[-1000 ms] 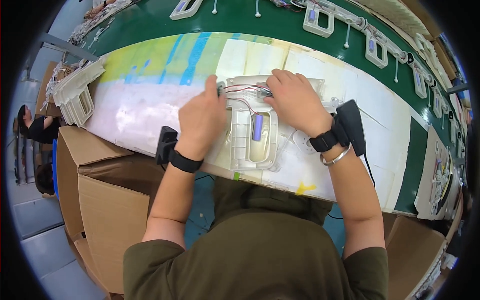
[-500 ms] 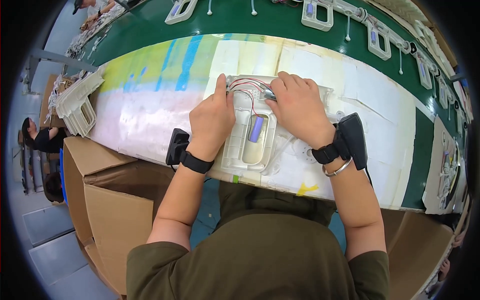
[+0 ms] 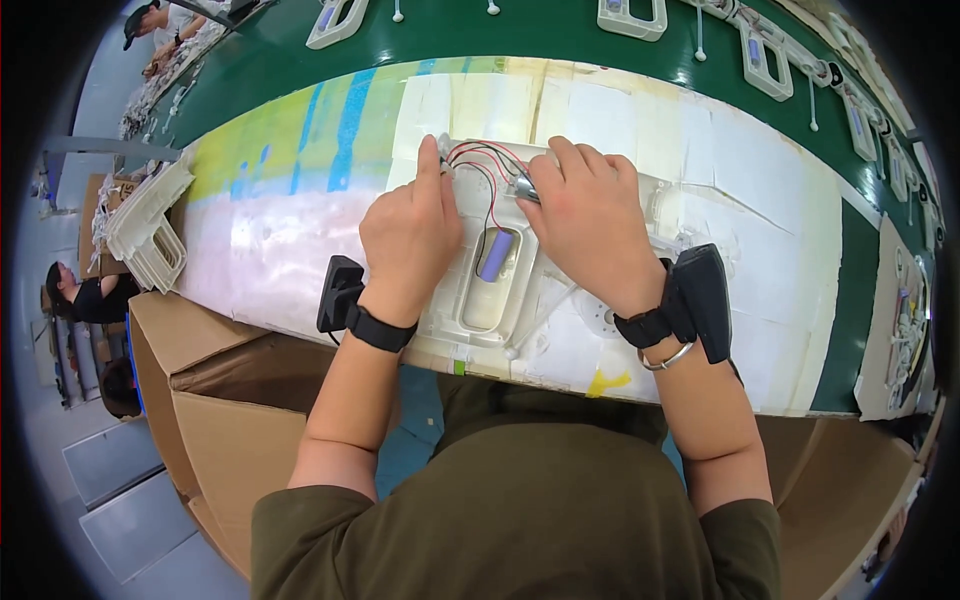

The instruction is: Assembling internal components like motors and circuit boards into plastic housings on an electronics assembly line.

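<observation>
A white plastic housing lies on the white-covered bench in front of me, with a purple cylindrical battery cell seated in its middle recess. Red and black wires loop across its far end. My left hand rests on the housing's left side, its index finger pressing down by the wire ends at the top-left corner. My right hand covers the right side and pinches a small grey metal part where the wires end.
A green conveyor belt runs behind the bench carrying several similar white housings. A stack of white trays sits at the left. Open cardboard boxes stand below the bench edge. Other people work at the far left.
The housing has shifted slightly nearer the middle of the bench. Both hands have moved toward its far end, and the left index finger now points at the wire corner.
</observation>
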### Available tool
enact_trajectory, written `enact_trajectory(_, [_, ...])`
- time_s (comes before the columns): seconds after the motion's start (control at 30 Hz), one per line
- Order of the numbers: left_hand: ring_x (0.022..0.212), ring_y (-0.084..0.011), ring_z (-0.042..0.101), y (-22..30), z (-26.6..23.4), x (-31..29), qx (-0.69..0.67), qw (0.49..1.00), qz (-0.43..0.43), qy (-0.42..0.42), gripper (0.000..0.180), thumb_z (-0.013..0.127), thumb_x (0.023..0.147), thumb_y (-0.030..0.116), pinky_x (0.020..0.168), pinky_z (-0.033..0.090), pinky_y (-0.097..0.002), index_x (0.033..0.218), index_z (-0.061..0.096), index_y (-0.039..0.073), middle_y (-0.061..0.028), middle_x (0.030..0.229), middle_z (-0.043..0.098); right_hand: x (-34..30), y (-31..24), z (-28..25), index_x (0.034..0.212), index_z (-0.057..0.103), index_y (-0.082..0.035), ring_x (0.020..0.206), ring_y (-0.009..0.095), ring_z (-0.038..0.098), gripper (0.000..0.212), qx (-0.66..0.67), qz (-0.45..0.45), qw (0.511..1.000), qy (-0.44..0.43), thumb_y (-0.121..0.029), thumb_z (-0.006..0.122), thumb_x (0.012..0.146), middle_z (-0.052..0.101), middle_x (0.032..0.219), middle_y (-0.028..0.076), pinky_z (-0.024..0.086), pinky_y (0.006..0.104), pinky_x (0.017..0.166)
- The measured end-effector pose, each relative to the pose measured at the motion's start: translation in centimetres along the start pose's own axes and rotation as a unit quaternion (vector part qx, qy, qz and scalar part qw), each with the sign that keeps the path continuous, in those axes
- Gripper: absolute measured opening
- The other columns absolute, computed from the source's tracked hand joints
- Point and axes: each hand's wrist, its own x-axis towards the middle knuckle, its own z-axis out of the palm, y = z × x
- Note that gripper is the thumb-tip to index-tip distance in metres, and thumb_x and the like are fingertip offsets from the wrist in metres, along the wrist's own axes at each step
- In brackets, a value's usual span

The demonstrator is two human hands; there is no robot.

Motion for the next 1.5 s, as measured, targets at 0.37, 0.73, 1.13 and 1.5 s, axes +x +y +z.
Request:
enact_trajectory(0.37, [0.044,-0.0211,0.052,-0.7,0.4,-1.1,-0.072,0.997,-0.022,0.01,0.044,0.063,0.08,0.01,0.041,0.039,-0.0311,0.122,0.055,0.003,-0.0062,0.053,0.055,0.0,0.0,-0.5,0.097,0.054,-0.008,0.1,0.024,0.054,0.031,0.023,0.019,0.998,-0.055,-0.022,0.069,0.074,0.055,0.112,0.011,0.036,0.0397,0.087])
enact_trajectory(0.73, [0.048,-0.0228,0.056,-0.7,-0.8,-1.3,-0.102,0.993,-0.032,-0.055,0.043,0.061,0.083,0.008,0.046,0.042,-0.0329,0.125,0.053,0.004,-0.0071,0.06,0.058,-0.2,0.3,0.4,0.087,0.055,-0.01,0.084,0.02,0.053,0.025,0.018,-0.008,1.0,0.015,-0.025,0.069,0.073,0.053,0.086,0.005,0.038,0.0399,0.079])
enact_trajectory(1.13, [0.095,-0.0319,0.054,3.7,-5.0,-1.9,-0.096,0.983,0.115,-0.11,0.016,0.064,0.071,0.008,0.08,0.044,-0.0419,0.083,0.06,-0.001,-0.0115,0.107,0.058,-0.1,0.2,0.3,0.088,0.057,-0.009,0.085,0.022,0.054,0.02,0.024,-0.029,0.999,0.029,-0.024,0.067,0.077,0.054,0.086,0.006,0.038,0.0395,0.079])
enact_trajectory(1.5, [0.077,-0.0183,0.053,0.3,-6.0,-2.5,-0.352,0.925,-0.098,-0.101,0.028,0.066,0.082,0.013,0.067,0.044,-0.0283,0.108,0.065,0.005,-0.0094,0.086,0.055,1.6,-1.6,-3.5,0.106,0.058,-0.01,0.097,0.028,0.054,0.04,0.181,-0.122,0.976,-0.016,-0.012,0.071,0.069,0.059,0.102,0.009,0.043,0.0351,0.081])
